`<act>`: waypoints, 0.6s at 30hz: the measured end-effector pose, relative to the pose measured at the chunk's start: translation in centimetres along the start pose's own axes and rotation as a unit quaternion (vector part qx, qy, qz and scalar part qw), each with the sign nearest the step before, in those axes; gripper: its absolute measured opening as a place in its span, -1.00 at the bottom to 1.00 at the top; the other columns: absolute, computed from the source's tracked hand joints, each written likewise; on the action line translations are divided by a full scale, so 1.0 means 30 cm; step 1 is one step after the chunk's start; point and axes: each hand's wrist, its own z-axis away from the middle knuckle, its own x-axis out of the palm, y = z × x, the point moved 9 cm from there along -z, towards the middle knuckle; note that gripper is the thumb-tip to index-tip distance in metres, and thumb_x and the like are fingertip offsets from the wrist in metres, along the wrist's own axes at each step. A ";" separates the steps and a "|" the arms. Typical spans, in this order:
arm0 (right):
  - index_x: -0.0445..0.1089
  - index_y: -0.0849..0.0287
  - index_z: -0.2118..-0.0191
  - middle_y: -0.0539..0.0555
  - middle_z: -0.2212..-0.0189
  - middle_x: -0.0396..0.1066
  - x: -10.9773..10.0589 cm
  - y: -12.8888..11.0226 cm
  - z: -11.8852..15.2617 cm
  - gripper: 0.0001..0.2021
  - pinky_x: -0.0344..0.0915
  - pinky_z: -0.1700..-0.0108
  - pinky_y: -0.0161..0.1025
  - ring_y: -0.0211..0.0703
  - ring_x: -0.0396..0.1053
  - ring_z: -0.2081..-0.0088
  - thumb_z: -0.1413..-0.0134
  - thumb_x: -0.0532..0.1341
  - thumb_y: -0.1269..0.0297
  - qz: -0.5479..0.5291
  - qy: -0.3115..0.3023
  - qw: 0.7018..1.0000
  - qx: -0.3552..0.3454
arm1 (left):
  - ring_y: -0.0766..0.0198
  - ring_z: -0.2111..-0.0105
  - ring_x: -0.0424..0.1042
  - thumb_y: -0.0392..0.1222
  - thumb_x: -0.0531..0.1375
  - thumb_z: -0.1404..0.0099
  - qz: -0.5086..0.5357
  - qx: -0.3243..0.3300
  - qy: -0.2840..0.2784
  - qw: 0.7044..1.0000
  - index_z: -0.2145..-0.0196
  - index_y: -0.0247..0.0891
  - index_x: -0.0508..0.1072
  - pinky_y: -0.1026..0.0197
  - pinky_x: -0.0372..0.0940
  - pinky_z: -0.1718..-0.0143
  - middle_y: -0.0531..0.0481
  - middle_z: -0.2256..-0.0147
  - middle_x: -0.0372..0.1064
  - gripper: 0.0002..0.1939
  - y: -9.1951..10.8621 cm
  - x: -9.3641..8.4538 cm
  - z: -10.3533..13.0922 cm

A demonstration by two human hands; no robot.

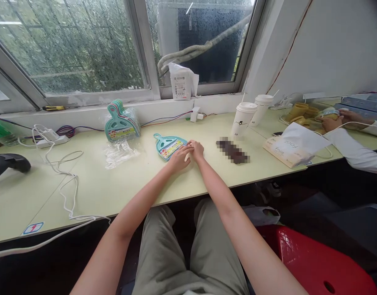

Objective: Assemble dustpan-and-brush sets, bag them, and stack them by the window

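The teal plastic pan [167,146] lies mid-tabletop [92,176], its handle [158,137] pointing far left — probably light, stiff and slick, best held there. The left hand [178,159] touches its near right side, meeting the right hand [197,150] — whether either grip pinches, I cannot tell.

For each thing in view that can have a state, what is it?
Left hand: fingers partly extended, touching the right hand.
Teal labelled piece: flat, label up.
Teal stack: upright, clear-wrapped.
Front cup: upright, lidded, straw in.
Rear cup: upright, lidded.
Tissue pack: open, tissue out.
Utility knife: blade position unclear.
White cable: loose, winding.
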 end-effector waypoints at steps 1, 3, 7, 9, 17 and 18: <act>0.45 0.05 0.12 0.06 0.26 0.54 -0.001 0.001 0.001 -0.72 0.27 0.23 -0.31 -0.15 0.46 0.24 -0.22 0.02 0.37 0.008 -0.005 1.000 0.012 | 0.11 -0.10 0.30 -0.28 0.05 -0.26 -0.002 -0.023 0.005 1.000 -0.04 -0.21 0.42 0.03 0.20 -0.16 -0.09 -0.05 0.38 -0.60 -0.014 -0.012 -0.003; 0.40 0.09 0.00 0.14 0.20 0.52 -0.025 -0.015 0.007 -0.68 0.30 0.15 -0.25 -0.09 0.45 0.17 -0.25 -0.01 0.37 0.025 0.018 0.999 0.012 | 0.10 0.02 0.38 -0.20 0.03 -0.32 -0.022 -0.102 0.034 0.994 0.13 -0.21 0.49 0.04 0.27 -0.05 -0.10 0.09 0.45 -0.72 -0.076 -0.052 -0.001; 0.18 0.12 -0.25 0.24 -0.18 0.27 -0.076 -0.139 0.043 -0.57 0.22 -0.12 -0.07 0.04 0.18 -0.20 -0.32 -0.06 0.27 0.035 0.111 0.984 -0.134 | -0.04 -0.14 0.21 -0.21 0.05 -0.31 -0.120 -0.290 0.176 0.933 -0.02 -0.28 0.40 -0.03 0.18 -0.10 -0.24 -0.08 0.30 -0.65 -0.291 -0.203 0.083; 0.13 0.02 -0.29 0.14 -0.31 0.08 -0.025 -0.204 0.062 -0.54 0.04 -0.26 0.08 0.06 -0.04 -0.33 -0.32 -0.03 0.15 0.038 0.065 0.972 -0.222 | -0.16 -0.22 0.08 -0.19 0.10 -0.28 -0.166 -0.388 0.197 0.885 -0.12 -0.38 0.31 -0.14 0.07 -0.16 -0.36 -0.19 0.15 -0.54 -0.414 -0.247 0.157; 0.17 -0.08 -0.27 0.05 -0.36 0.00 0.142 -0.212 0.062 -0.51 -0.18 -0.31 0.28 0.08 -0.08 -0.36 -0.27 0.03 -0.01 0.026 -0.100 0.966 -0.236 | -0.04 -0.18 0.13 -0.20 0.11 -0.25 -0.068 -0.420 0.068 0.902 0.22 -0.38 0.54 0.02 0.04 -0.21 -0.33 -0.06 0.27 -0.73 -0.592 -0.160 0.182; 0.21 -0.10 -0.25 0.04 -0.35 0.04 0.131 -0.211 0.061 -0.54 -0.20 -0.31 0.30 0.07 -0.04 -0.35 -0.27 0.04 0.00 0.022 -0.089 0.967 -0.236 | -0.02 -0.17 0.14 -0.23 0.12 -0.22 -0.065 -0.412 0.073 0.906 0.25 -0.37 0.55 0.05 0.04 -0.22 -0.31 -0.03 0.29 -0.76 -0.587 -0.160 0.173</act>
